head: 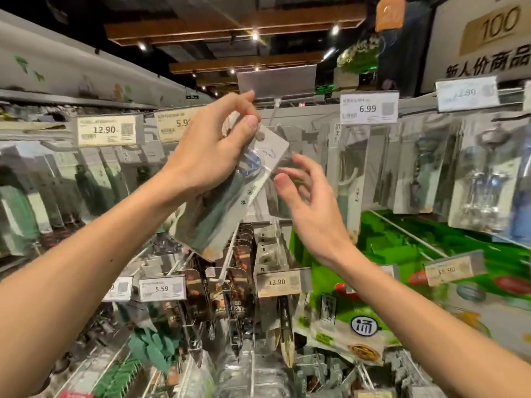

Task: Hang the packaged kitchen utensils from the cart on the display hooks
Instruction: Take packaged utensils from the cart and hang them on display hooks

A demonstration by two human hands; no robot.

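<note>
At left, we see price tags [107,130] fronting rows of hung goods; at centre, our left hand [211,147] pinches the top of a tilted packaged utensil [227,193] between thumb and fingers, raised just below the white display hook [273,113]. To its right, our right hand [304,196] is open, fingers spread beside the pack's edge, gripping nothing. We judge the hanging step underway: next, the pack's hole must be aligned with the hook tip and slid on.
</note>
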